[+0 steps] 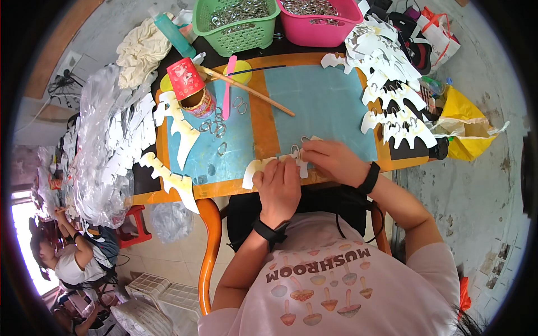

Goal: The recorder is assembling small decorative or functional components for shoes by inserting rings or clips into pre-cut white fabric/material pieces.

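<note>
My left hand [278, 187] is closed on a white, yellow-tinged cut-out piece [250, 176] with a scalloped edge, at the table's near edge. My right hand [336, 161] pinches the same piece at its right part, its fingertips beside a metal ring [295, 150] that stands up from it. Whether those fingertips also grip a ring is hidden. Beyond them, several loose metal rings [213, 127] lie on the blue mat [316, 95]. Similar cut-out pieces rest to the left [182, 134], one of them [171, 178] hanging over the front edge.
A wooden stick [252, 92], a pink strip [227, 95] and a red cup [186, 78] on a tin stand beyond my hands. Green [238, 33] and pink [319, 31] baskets hold metal parts. Ringed cut-outs [400, 117] are piled right, plastic-wrapped ones [106, 151] left. Another person [78, 257] sits at far left.
</note>
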Demonstrator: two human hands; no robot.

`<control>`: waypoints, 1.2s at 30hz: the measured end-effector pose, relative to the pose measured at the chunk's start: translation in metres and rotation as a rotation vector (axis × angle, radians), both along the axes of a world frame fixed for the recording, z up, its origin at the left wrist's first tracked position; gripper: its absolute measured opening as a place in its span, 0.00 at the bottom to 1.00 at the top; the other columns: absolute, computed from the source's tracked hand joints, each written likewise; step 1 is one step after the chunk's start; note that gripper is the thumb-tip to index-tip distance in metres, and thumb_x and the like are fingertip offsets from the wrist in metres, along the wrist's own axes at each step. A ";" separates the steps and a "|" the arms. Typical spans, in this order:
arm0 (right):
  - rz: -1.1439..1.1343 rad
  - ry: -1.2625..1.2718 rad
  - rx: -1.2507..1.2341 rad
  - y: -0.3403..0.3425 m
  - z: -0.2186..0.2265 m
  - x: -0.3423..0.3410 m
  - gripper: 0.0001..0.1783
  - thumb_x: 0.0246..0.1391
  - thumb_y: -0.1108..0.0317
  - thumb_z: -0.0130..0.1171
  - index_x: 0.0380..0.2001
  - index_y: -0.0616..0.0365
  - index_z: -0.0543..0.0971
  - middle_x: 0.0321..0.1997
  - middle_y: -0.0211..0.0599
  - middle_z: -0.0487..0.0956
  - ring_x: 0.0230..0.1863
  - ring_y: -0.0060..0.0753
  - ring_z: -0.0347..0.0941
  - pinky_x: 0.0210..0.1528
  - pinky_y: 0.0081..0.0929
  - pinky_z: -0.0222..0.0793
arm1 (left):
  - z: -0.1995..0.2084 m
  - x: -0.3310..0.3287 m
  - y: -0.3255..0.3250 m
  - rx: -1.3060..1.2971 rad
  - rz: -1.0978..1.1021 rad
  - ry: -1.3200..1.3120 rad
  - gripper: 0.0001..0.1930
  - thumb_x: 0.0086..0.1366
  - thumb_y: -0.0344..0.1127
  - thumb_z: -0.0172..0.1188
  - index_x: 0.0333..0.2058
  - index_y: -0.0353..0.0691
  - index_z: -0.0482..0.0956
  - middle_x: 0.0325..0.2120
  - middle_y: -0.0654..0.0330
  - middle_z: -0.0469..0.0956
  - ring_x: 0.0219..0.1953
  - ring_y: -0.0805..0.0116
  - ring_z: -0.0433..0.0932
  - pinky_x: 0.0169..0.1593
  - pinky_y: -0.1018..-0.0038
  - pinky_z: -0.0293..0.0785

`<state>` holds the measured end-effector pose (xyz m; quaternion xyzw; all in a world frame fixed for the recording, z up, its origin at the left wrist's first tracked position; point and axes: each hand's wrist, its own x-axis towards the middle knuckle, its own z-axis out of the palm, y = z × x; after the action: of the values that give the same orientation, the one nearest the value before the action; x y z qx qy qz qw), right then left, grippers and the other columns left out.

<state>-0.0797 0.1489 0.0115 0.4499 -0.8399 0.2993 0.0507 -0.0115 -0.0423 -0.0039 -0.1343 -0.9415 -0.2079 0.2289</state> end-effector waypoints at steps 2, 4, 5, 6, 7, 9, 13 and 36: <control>-0.066 -0.031 -0.037 -0.001 -0.001 0.011 0.16 0.50 0.78 0.59 0.44 0.59 0.76 0.53 0.39 0.73 0.45 0.46 0.77 0.39 0.38 0.77 | 0.004 -0.001 0.001 0.047 -0.013 -0.003 0.10 0.62 0.34 0.66 0.42 0.44 0.81 0.32 0.63 0.80 0.46 0.63 0.74 0.46 0.62 0.58; -0.123 -0.116 -0.114 -0.002 0.000 0.013 0.17 0.51 0.79 0.58 0.46 0.57 0.76 0.54 0.40 0.73 0.43 0.48 0.78 0.38 0.39 0.77 | 0.006 -0.005 0.003 0.091 0.006 -0.007 0.08 0.61 0.33 0.66 0.40 0.44 0.81 0.31 0.64 0.79 0.46 0.63 0.74 0.46 0.61 0.58; -0.146 -0.185 -0.172 -0.005 0.003 0.011 0.18 0.52 0.79 0.58 0.47 0.57 0.76 0.54 0.40 0.73 0.41 0.48 0.78 0.38 0.39 0.77 | 0.007 -0.007 0.005 0.112 0.014 -0.009 0.08 0.61 0.33 0.66 0.39 0.44 0.81 0.30 0.64 0.79 0.45 0.63 0.74 0.46 0.61 0.58; -0.169 -0.254 -0.231 -0.007 0.006 0.009 0.18 0.53 0.80 0.58 0.48 0.56 0.76 0.55 0.40 0.73 0.40 0.48 0.79 0.37 0.39 0.76 | 0.006 -0.008 0.006 0.110 0.023 -0.024 0.08 0.60 0.32 0.66 0.39 0.45 0.81 0.30 0.64 0.79 0.45 0.63 0.74 0.46 0.61 0.58; -0.180 -0.277 -0.234 -0.010 0.008 0.007 0.18 0.53 0.80 0.58 0.48 0.55 0.77 0.54 0.39 0.73 0.39 0.48 0.79 0.36 0.39 0.76 | 0.005 -0.010 0.006 0.108 0.034 -0.037 0.08 0.60 0.32 0.65 0.39 0.45 0.81 0.31 0.64 0.79 0.45 0.62 0.73 0.46 0.61 0.58; -0.200 -0.324 -0.240 -0.013 0.012 0.002 0.19 0.53 0.81 0.58 0.48 0.53 0.77 0.53 0.39 0.73 0.36 0.48 0.79 0.35 0.39 0.76 | 0.004 -0.010 0.006 0.060 0.039 -0.071 0.08 0.59 0.31 0.64 0.39 0.46 0.80 0.34 0.64 0.79 0.45 0.62 0.73 0.46 0.62 0.58; -0.119 -0.192 -0.081 -0.013 0.014 -0.004 0.20 0.49 0.81 0.60 0.46 0.52 0.79 0.50 0.37 0.73 0.37 0.45 0.79 0.35 0.36 0.76 | 0.003 -0.001 0.004 -0.019 -0.008 -0.048 0.10 0.58 0.29 0.63 0.38 0.48 0.80 0.39 0.64 0.79 0.47 0.63 0.74 0.47 0.61 0.58; -0.302 -0.452 -0.264 -0.011 0.009 0.011 0.07 0.49 0.77 0.65 0.34 0.63 0.79 0.51 0.39 0.73 0.38 0.40 0.80 0.39 0.33 0.78 | 0.002 0.000 0.007 0.001 -0.046 0.002 0.12 0.57 0.29 0.60 0.41 0.44 0.81 0.40 0.64 0.79 0.47 0.65 0.75 0.48 0.63 0.58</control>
<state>-0.0689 0.1381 0.0204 0.2311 -0.8412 0.4876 -0.0356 -0.0119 -0.0351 -0.0020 -0.1558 -0.9379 -0.2133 0.2251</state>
